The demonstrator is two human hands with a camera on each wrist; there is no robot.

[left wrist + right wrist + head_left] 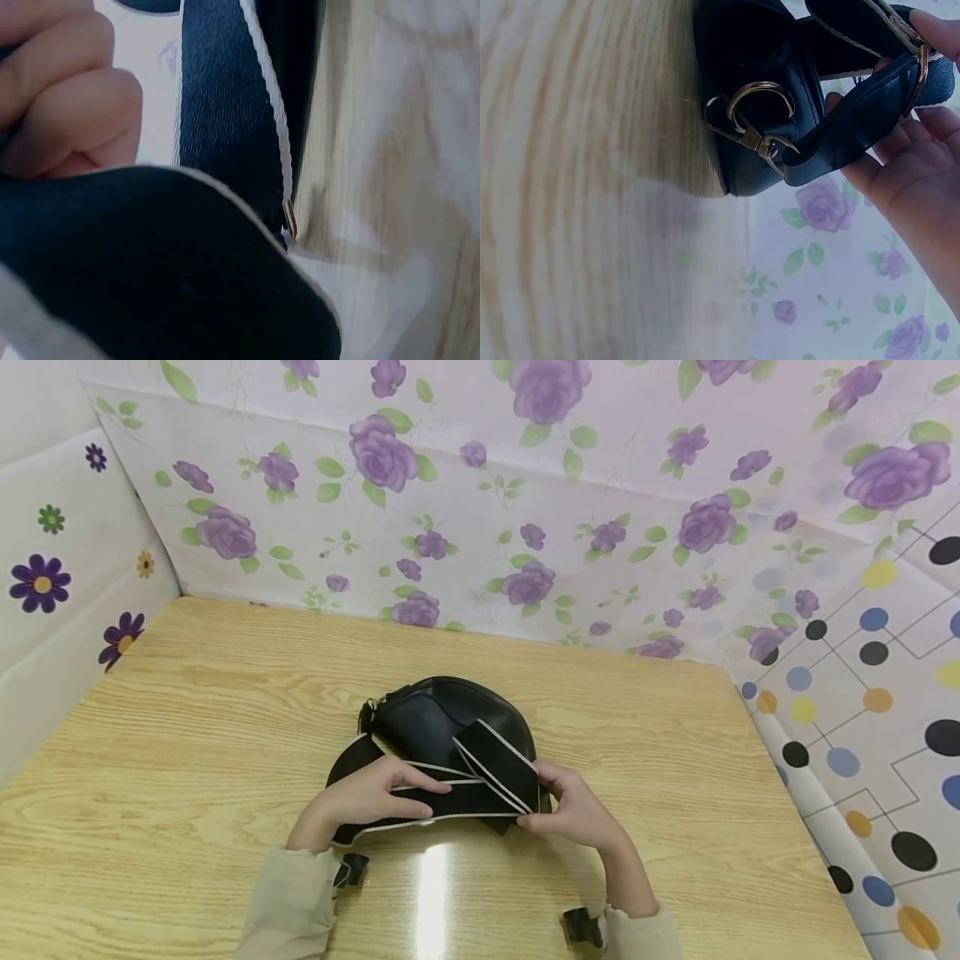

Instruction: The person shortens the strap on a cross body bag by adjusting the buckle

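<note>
A black rounded handbag point(412, 724) lies on the table, its wide black strap with white edging point(498, 758) folded across the near side. My left hand point(371, 792) grips the strap at its left part, thumb and index finger stretched along it; in the left wrist view the other fingers point(82, 112) are curled. At the bag's right end, my right hand point(576, 810) pinches the folded strap. Seen from the right wrist, that hand holds the strap by a gold buckle point(919, 79). A gold snap hook point(750, 138) joins the strap's leather end to a ring point(769, 88) on the bag.
The wood-grain table point(225, 710) extends around the bag. Behind it stands a wall covering with purple roses point(382, 452); a dotted covering point(877, 760) borders the right side. Black wrist mounts point(581, 927) sit by both sleeves.
</note>
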